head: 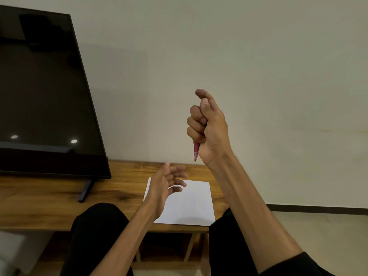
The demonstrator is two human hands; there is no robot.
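My right hand (209, 130) is raised in front of the wall and grips a pink pen (196, 151) in its fist, thumb on the top end, tip pointing down. Most of the pen is hidden inside the fingers. Below it a blank white sheet of paper (191, 206) lies flat on the wooden table (59, 204). My left hand (165, 186) hovers over the sheet's left part with its fingers loosely spread and holds nothing.
A large black television (43, 92) stands on the table at the left, its stand foot (85, 191) reaching toward the front. My knees in black trousers (95, 232) sit against the table's front edge. Bare wall behind, floor at the right.
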